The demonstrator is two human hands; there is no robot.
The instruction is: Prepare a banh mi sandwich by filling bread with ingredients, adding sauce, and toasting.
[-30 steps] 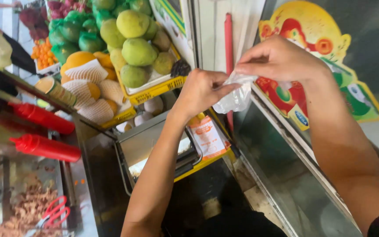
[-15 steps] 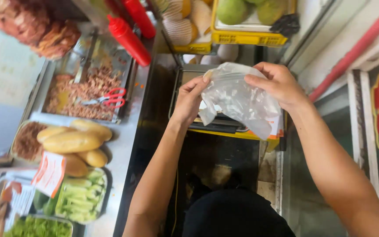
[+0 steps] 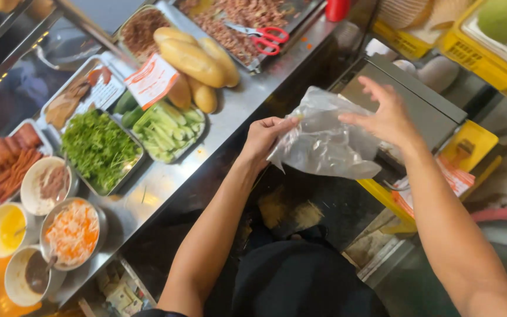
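A thin clear plastic bag (image 3: 324, 144) hangs crumpled between both my hands above a dark gap beside the steel counter. My left hand (image 3: 263, 139) pinches the bag's left edge with closed fingers. My right hand (image 3: 385, 117) touches the bag's upper right edge with thumb and forefinger, the other fingers spread. Long bread rolls (image 3: 195, 61) lie on the counter just left of the hands, next to a tray of sliced cucumber (image 3: 168, 132).
A tray of green herbs (image 3: 98, 147), bowls of pickled shreds (image 3: 73, 232) and sauces stand at left. Red scissors (image 3: 262, 36) rest in a tray of shredded meat. A steel lidded box (image 3: 409, 100) and yellow crates (image 3: 470, 53) lie at right.
The view has swung left along the counter, bringing the herbs and bowls into sight. My hands have spread the plastic bag wider; the right hand's fingers have opened out.
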